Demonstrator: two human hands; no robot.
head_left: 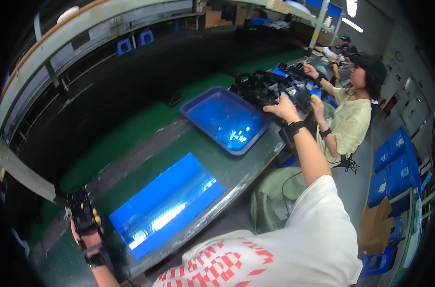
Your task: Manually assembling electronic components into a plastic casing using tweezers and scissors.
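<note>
At the lower left, my left hand (86,235) is closed around a black plastic part (81,210); yellow covers show on its fingertips. My right arm stretches forward, and my right hand (285,110) hovers at the near edge of a pile of black parts (260,86). Its thumb stands apart from the fingers, and I see nothing held there. Just left of that hand lies a dark blue tray (186,109) with a shiny blue bottom. A flat blue sheet (167,205) rests on the green table between my hands.
The green table (241,174) runs away to the far right. A co-worker (349,115) in a pale yellow shirt sits on my right, hands by the pile. A green bag or cloth-covered seat (277,196) stands beside the table edge. Blue bins (394,162) are stacked farther right.
</note>
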